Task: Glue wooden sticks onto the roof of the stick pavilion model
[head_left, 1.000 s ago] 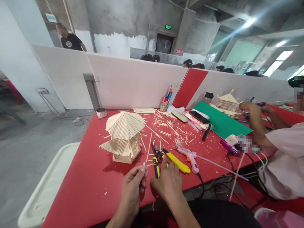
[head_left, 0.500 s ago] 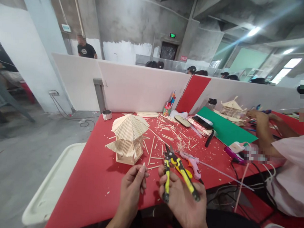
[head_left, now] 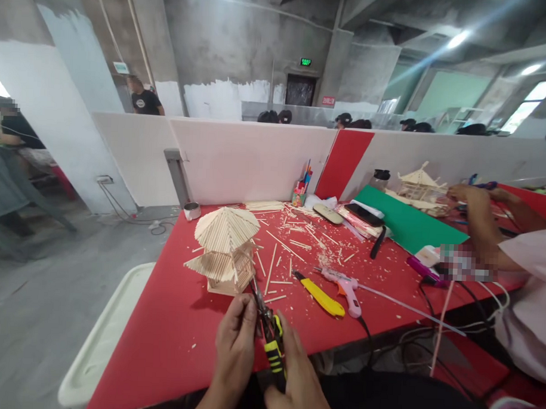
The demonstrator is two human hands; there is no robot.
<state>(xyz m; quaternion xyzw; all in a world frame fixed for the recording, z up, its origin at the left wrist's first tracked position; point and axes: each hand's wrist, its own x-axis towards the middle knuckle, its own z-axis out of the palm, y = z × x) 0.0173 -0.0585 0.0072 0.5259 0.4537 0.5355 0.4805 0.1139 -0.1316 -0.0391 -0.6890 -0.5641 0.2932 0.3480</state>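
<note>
Red tabletop point(head_left: 147, 343), littered with offcuts. At its near edge, left hand point(head_left: 236, 328): thumb and fingers drawn together in a pinch; cannot tell whether a piece sits between them. Right hand point(head_left: 294, 372) wrapped round the yellow-and-black handles of the cutters point(head_left: 273, 347), whose head points away, just beside the left fingertips; contact cannot be told. Just beyond the left hand, upright on the table: stick house point(head_left: 227, 230), tiered roof. To its right, loose sticks point(head_left: 271, 269), yellow knife point(head_left: 320, 295) and pink glue gun point(head_left: 344, 286) lie flat, knife and gun near each other. Farther back, pen cup point(head_left: 299, 197) near the white partition point(head_left: 252, 162). Rightward, a co-worker's arms reach by a second stick house point(head_left: 419, 180). Beyond the partition, a person in a black shirt point(head_left: 146, 102).
</note>
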